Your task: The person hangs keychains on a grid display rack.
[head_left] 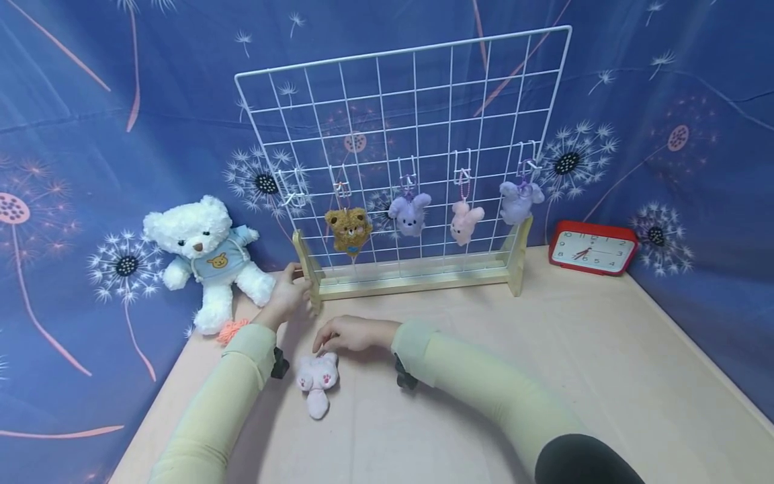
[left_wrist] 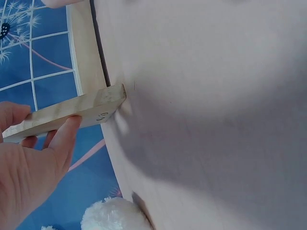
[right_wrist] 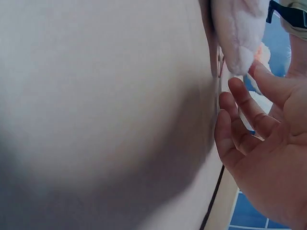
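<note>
My left hand (head_left: 287, 297) grips the wooden end foot (left_wrist: 91, 106) of a white wire grid stand, with the thumb on one side and fingers on the other. My right hand (head_left: 357, 333) hovers at the head end of a pale pink plush pendant (head_left: 317, 374) lying on the table. In the right wrist view the thumb and index tips are close to the plush's narrow tip; I cannot tell whether they touch it. On the grid (head_left: 417, 128) hang a brown bear pendant (head_left: 349, 230), two purple plush pendants (head_left: 410, 215) and a pink one (head_left: 463, 223).
A white teddy bear (head_left: 214, 259) in a blue top sits left of the stand, with orange yarn (head_left: 232, 330) by its foot. A bare hook (head_left: 293, 197) hangs at the grid's left. On the right stands a red clock (head_left: 593, 248). Blue patterned cloth surrounds the table.
</note>
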`<state>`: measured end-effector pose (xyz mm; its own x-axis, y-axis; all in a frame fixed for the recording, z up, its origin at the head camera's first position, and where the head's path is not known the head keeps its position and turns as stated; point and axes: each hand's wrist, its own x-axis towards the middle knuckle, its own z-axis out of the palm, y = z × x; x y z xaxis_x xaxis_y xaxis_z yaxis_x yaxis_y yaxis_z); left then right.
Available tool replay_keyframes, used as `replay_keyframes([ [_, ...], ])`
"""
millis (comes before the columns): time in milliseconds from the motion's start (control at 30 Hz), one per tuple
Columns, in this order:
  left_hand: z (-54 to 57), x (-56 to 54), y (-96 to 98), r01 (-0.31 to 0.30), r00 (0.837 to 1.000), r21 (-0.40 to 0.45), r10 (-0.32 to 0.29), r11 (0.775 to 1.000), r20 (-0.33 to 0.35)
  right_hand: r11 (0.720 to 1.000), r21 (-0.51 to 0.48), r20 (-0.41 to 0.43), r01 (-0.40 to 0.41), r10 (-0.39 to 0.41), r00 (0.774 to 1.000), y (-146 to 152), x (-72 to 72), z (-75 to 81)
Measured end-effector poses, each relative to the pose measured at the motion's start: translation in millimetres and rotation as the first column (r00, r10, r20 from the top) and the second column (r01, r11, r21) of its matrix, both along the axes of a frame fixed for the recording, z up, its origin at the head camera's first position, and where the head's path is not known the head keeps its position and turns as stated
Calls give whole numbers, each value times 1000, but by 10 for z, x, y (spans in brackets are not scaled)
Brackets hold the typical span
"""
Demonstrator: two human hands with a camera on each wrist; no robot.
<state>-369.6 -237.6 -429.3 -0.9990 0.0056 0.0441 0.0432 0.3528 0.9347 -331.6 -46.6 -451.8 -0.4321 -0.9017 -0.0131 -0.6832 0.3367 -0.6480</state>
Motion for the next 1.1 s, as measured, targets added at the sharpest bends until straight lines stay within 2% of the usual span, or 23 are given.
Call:
replay_keyframes([
  [400,-5,-2,-9,20,1000,52,-19,998,-17,999,25,-16,32,-32,999,-45,2,-125],
  [533,-20,19,-19,36,998,78,-31,996,-63,1000,26,-48,10,-9,999,-59,-5,-149],
  [667,-23,23,-20,34,998,72,-30,997,-57,999,35,-69,-28,31,997,-58,4,-140],
  [767,-16,10,-11,20,1000,50,-19,999,-14,999,46,-35,-30,31,999,-55,9,-138],
  [933,9,12,-5,9,1000,35,-9,999,6,999,41,70,-13,10,997,-53,14,-144],
  [1000,14,11,-3,6,1000,35,-6,999,7,999,40,87,-16,12,996,-49,19,-135],
  [1100,11,9,0,6,1000,31,-6,999,7,998,65,66,-25,21,998,-39,23,-118],
])
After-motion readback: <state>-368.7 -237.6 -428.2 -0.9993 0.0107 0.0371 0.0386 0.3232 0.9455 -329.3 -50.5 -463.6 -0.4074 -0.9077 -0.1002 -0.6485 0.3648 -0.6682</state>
